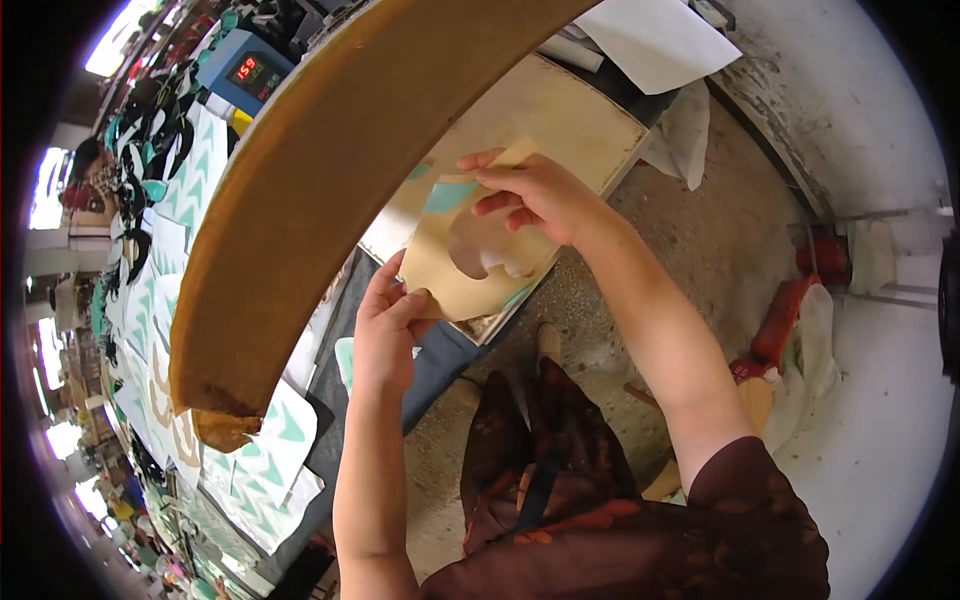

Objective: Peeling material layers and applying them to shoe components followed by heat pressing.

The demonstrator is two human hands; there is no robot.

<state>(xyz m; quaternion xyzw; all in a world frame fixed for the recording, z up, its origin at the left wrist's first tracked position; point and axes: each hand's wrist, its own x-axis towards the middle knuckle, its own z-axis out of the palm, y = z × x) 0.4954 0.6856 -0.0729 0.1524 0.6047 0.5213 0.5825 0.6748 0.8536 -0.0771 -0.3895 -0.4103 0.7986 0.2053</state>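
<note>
A tan sheet with a curved cut-out (pixel 450 245) lies over a cream board (pixel 600 125) on the table, tilted a little at its near left corner. My left hand (pixel 392 315) pinches that corner between thumb and fingers. Over the sheet's far right part hovers my right hand (pixel 535 195), its fingers apart and bent, with nothing plainly held in them. Pale teal patches (pixel 450 197) show beside and through the sheet. Whether my right fingertips touch the sheet is hard to tell.
A large brown curved beam (pixel 330 150) arches above the table, close to my left hand. Behind it stands a blue box with a lit display (pixel 245 72). White sheets with teal shapes (pixel 270 450) cover the left side. A red object (pixel 785 320) stands by the right wall.
</note>
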